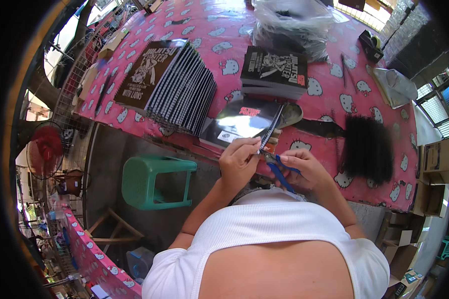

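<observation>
A spiral-bound book [244,119] with a glossy black cover lies at the table's near edge, its coil along the right side. The fingers of my left hand [240,162] are closed on its near corner by the end of the coil. My right hand [307,167] grips blue-handled pliers [283,174], whose jaws are at that coil end, close to my left fingertips. Whether the jaws touch the wire is too small to tell. Just beyond the coil sits a small grey-green oval dish [291,115], partly hidden by the book.
A tall stack of spiral-bound books [182,89] stands at left, a shorter book stack [274,72] farther back. Black binding coils [368,149] lie at right. Clear plastic wrap [294,25] and a tape dispenser [371,47] are at the back. A green stool [157,182] stands below left.
</observation>
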`<state>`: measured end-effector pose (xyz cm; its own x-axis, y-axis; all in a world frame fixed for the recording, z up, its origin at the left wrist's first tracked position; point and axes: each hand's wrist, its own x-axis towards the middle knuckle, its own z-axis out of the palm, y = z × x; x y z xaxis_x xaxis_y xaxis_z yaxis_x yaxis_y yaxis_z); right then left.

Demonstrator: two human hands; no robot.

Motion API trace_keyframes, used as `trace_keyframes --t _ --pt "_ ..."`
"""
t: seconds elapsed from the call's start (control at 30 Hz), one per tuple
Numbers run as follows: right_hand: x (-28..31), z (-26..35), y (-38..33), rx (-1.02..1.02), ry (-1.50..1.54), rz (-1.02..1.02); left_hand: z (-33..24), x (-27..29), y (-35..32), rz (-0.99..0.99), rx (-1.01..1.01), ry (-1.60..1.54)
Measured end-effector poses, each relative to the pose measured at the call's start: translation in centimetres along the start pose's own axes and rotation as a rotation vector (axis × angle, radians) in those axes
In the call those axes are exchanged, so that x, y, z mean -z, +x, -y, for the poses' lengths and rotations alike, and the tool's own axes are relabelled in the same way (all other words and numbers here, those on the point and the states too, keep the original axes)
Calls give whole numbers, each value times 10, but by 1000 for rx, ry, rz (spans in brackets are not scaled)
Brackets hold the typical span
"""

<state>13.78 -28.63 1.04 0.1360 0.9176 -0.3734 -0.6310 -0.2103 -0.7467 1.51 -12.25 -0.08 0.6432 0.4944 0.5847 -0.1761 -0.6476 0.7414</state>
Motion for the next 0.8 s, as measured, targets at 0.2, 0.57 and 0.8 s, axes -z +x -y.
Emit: trace_keyframes --t 0.2,0.57,0.8 --pt "49 -47 -7 395 -983 -509 -3 6 16 -81 -44 92" --pt "-32 96 88 1140 -1518 -59 -36 58 71 -20 -51 188" --pt "-123 206 175 1248 -366 -439 76 222 120 -1063 136 -84"
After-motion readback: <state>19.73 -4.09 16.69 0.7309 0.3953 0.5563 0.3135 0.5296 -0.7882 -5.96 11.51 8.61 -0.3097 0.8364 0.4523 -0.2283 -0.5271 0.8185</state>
